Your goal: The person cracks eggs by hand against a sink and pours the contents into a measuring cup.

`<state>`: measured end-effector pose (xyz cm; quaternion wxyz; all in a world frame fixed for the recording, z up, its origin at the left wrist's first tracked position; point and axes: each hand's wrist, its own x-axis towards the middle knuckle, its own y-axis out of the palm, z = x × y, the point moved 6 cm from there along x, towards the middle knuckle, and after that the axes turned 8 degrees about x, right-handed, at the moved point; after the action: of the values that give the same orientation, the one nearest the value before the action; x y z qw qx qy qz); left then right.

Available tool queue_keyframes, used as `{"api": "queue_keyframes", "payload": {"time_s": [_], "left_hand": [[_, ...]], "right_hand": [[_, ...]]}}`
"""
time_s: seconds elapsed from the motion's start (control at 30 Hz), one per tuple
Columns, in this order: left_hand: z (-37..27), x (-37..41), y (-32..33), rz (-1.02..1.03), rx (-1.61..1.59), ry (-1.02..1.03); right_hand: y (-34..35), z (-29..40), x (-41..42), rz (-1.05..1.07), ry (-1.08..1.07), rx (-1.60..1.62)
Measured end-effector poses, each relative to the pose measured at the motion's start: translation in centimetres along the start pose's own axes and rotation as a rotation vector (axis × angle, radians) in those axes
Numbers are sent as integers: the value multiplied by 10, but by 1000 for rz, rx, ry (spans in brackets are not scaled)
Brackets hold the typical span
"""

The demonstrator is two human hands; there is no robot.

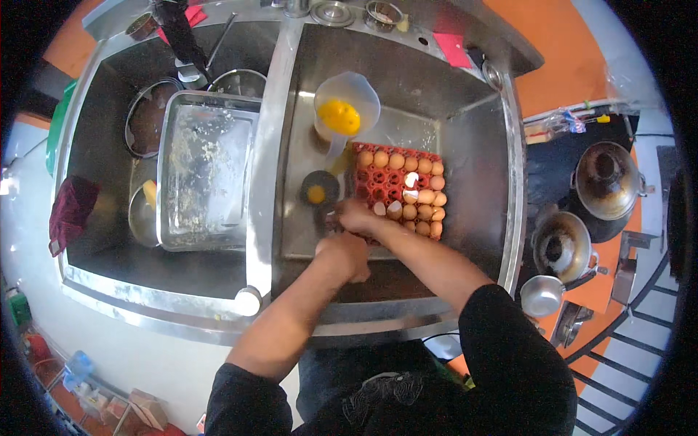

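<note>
My right hand (357, 217) and my left hand (344, 255) are close together at the lower left corner of a red plastic egg tray (376, 180) in the right sink basin. What the fingers hold, if anything, is hidden and blurred. Whole brown eggs (396, 161) fill the tray's back row and right side, and several broken eggshells (411, 180) lie among its cups. Behind the hands, a translucent plastic measuring jug (354, 87) holds yellow yolks (339, 116), its handle towards me. Between jug and hands, a yolk (316, 194) lies over the dark round drain (327, 180).
A metal divider (267, 163) separates the left basin, which holds a wet rectangular metal tray (207, 169), round pans (150, 120) and a bowl (143, 218). A maroon cloth (73, 212) hangs over its left edge. Blackened woks (606, 177) and a metal pot (541, 296) stand at right.
</note>
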<state>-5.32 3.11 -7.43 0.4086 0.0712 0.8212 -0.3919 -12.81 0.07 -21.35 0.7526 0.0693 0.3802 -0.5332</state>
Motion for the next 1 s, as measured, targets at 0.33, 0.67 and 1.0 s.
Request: {"api": "queue_keyframes", "payload": {"time_s": [0.33, 0.67, 1.0], "left_hand": [[-24, -9, -21, 158, -19, 7], [-19, -7, -17, 88, -53, -52], [-16, -8, -22, 107, -75, -18]], "right_hand": [[-146, 115, -97, -40, 50, 509], [-196, 120, -31, -668, -47, -945], [-205, 81, -44, -723, -281, 182]]}}
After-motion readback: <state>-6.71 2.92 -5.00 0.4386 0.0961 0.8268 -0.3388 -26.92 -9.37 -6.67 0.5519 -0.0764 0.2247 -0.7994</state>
